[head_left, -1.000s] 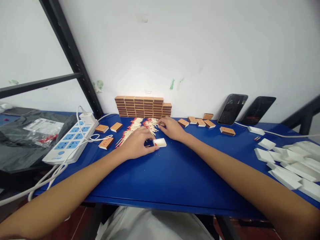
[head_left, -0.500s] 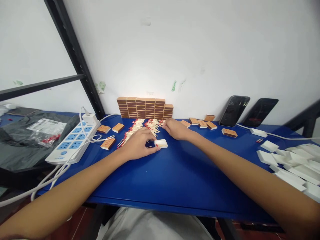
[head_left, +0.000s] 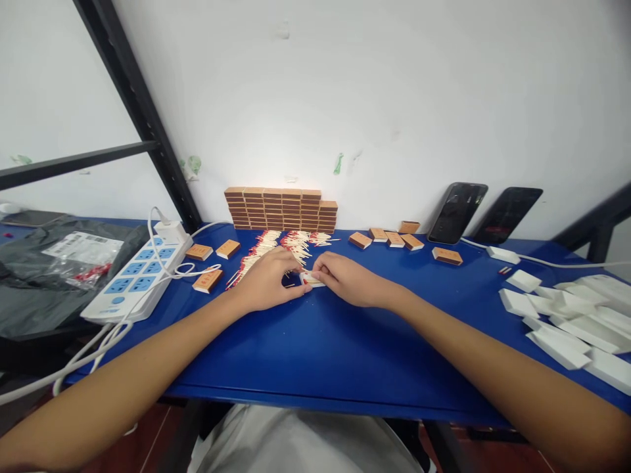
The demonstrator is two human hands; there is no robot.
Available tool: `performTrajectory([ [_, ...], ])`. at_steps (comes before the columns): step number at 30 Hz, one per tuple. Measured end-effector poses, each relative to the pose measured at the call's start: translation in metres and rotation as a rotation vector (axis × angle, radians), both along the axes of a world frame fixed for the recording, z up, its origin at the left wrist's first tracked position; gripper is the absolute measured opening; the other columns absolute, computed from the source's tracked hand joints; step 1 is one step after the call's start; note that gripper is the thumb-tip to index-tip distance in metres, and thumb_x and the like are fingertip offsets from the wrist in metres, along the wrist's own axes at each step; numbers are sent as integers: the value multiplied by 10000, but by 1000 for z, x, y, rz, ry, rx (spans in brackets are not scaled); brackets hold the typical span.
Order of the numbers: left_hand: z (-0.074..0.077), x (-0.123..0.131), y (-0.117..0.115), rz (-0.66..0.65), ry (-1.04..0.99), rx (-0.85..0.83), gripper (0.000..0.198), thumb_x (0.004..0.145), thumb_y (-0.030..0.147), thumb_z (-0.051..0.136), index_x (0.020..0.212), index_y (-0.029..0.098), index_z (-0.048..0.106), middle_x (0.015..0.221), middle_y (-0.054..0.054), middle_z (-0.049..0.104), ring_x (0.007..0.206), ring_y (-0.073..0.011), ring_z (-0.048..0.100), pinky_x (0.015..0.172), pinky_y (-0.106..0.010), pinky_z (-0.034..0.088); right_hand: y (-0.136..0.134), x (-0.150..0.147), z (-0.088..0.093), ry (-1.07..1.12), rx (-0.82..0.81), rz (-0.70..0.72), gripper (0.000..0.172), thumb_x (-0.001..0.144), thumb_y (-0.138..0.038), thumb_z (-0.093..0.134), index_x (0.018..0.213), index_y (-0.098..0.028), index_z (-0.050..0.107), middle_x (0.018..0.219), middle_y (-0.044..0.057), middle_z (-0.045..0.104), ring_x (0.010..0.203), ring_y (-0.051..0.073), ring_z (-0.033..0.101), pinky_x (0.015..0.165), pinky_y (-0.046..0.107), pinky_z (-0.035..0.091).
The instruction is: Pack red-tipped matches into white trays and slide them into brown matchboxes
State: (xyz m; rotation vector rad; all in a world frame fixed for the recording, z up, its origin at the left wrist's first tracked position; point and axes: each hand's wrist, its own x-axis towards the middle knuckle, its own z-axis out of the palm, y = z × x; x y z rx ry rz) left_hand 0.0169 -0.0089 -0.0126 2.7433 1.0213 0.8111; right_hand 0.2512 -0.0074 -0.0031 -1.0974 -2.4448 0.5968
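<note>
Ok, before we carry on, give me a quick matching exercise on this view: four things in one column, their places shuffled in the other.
Things:
1. Small white rectangular matchbox tray
2. White power strip with blue socket panels
3. Stacked brown-and-orange matchboxes
4. Two black phones

Places:
A. Behind the loose red-tipped wooden matches
B. Propped up near the white wall
C. Between left hand and right hand
D. Beside the dark grey plastic bag

Pairs: 1-C, 2-D, 3-A, 4-B
</note>
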Motion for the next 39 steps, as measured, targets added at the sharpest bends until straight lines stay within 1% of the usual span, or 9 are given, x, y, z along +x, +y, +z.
performTrajectory([
  [7, 1, 0, -1, 3, 16, -11, 250, 903, 429, 789, 960, 189, 749, 972, -75, 751, 970, -260, 658, 890, -406, 511, 2, 5, -2, -42, 13, 36, 163, 1028, -235, 478, 951, -186, 613, 949, 70, 639, 841, 189, 570, 770, 312, 429],
  [19, 2, 1, -1, -11, 6, -6, 243, 896, 430, 799, 950, 199, 744, 974, -69, 748, 974, -260, 654, 885, -414, 519, 2, 13, 13, -122, 135, 14, 83, 922, -178, 645, 918, -182, 728, 894, 44, 645, 783, 158, 563, 701, 273, 388],
  [22, 1, 1, -2, -16, 7, -8, 244, 892, 427, 802, 963, 199, 750, 967, -69, 753, 966, -261, 659, 873, -414, 522, 7, 5, 10, -45, 141, -108, 139, 935, -253, 651, 836, -183, 719, 803, 28, 647, 736, 152, 556, 665, 275, 367],
  [24, 0, 1, -2, -17, 5, -15, 253, 892, 434, 802, 981, 201, 757, 962, -70, 756, 961, -262, 660, 873, -415, 524, 14, -4, 8, -19, 87, -236, 237, 933, -327, 665, 748, -180, 694, 733, 21, 652, 672, 145, 539, 622, 284, 344],
  [26, -1, 1, -1, -26, 1, -27, 245, 897, 429, 798, 989, 205, 762, 983, -70, 762, 977, -262, 664, 891, -416, 525, 21, -12, 6, -29, -27, -294, 325, 915, -391, 676, 668, -180, 673, 666, 17, 652, 626, 142, 527, 589, 292, 331],
  [28, -1, 0, -1, -38, -10, -45, 231, 894, 413, 803, 1001, 211, 766, 1022, -67, 766, 1006, -259, 667, 915, -412, 524, 27, -17, 5, -56, -179, -271, 376, 893, -431, 673, 613, -181, 671, 611, 11, 633, 600, 143, 514, 565, 293, 327],
  [31, -2, 0, -2, -37, -7, -66, 254, 886, 420, 813, 1023, 211, 772, 1012, -64, 758, 994, -254, 662, 897, -404, 525, 33, -17, 6, -56, -353, -209, 332, 846, -418, 676, 617, -179, 708, 602, 0, 622, 602, 138, 494, 557, 282, 337],
  [34, -2, 1, -3, -32, 6, -68, 267, 890, 434, 807, 1033, 210, 779, 979, -65, 744, 975, -254, 654, 880, -405, 522, 31, -14, 7, -5, -415, -194, 255, 816, -370, 673, 663, -177, 737, 635, -7, 623, 627, 133, 479, 568, 271, 348],
  [39, -2, 1, -3, -52, -15, -80, 230, 892, 413, 806, 1013, 220, 774, 992, -60, 741, 986, -250, 655, 873, -391, 513, 27, -15, 5, 48, -422, -144, 344, 838, -395, 633, 567, -183, 623, 565, -31, 497, 590, 114, 389, 535, 264, 303],
])
